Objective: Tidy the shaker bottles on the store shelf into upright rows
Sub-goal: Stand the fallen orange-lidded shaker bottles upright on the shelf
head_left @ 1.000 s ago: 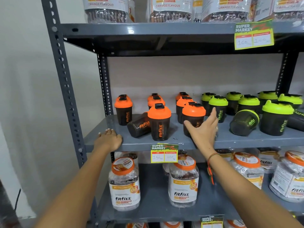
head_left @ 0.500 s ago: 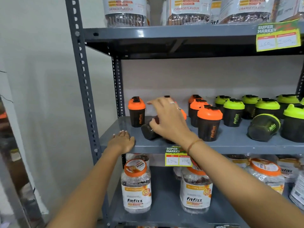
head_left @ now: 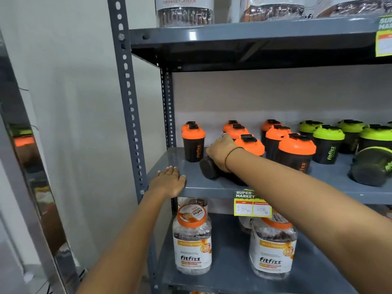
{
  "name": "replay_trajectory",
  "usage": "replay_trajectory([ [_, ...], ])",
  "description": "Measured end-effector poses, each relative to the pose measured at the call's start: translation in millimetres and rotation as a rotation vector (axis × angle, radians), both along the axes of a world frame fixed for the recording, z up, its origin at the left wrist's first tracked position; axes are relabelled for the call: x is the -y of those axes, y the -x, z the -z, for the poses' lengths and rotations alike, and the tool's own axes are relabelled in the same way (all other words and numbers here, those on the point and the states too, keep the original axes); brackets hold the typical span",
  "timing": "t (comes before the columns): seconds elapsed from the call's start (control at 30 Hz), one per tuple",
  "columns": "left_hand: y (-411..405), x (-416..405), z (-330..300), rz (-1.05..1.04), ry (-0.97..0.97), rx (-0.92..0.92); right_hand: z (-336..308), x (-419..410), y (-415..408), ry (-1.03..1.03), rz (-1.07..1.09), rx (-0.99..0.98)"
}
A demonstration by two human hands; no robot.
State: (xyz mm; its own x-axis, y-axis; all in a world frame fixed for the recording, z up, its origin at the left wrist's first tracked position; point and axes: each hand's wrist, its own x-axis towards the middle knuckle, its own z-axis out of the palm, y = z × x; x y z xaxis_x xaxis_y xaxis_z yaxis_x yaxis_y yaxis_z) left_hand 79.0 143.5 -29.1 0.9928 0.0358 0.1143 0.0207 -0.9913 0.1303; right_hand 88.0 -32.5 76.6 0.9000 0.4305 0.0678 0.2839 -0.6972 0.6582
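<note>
Dark shaker bottles stand on the grey middle shelf (head_left: 195, 187): orange-lidded ones (head_left: 296, 152) on the left, green-lidded ones (head_left: 327, 143) on the right. One orange-lidded bottle lies tipped over (head_left: 209, 167), its dark base pointing toward me. My right hand (head_left: 220, 152) is closed over its body. An upright orange-lidded bottle (head_left: 193, 142) stands just left of that hand. A green-lidded bottle (head_left: 370, 166) also lies on its side at the far right. My left hand (head_left: 168, 181) rests flat on the shelf's front left corner, holding nothing.
Large clear fitfizz jars (head_left: 192, 238) sit on the shelf below, behind a yellow price tag (head_left: 252, 205). More jars stand on the top shelf (head_left: 184, 11). A perforated grey upright (head_left: 127, 92) frames the left side, with a white wall beyond.
My right hand moved left from the front upright orange-lidded bottle and closed on the tipped-over one. The view shifted left and closer. My left hand stayed on the shelf corner.
</note>
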Motion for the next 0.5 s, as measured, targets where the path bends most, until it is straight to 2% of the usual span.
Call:
replay_trajectory([
  [0.23, 1, 1, 4, -0.007, -0.006, 0.040, -1, 1, -1, 0.024, -0.194, 0.040],
  [0.37, 1, 1, 5, -0.013, -0.011, 0.044, 0, -9, -1, 0.204, -0.301, 0.233],
  [0.5, 1, 2, 5, -0.023, -0.011, 0.051, 13, -27, 3, 0.496, -0.418, 0.395],
])
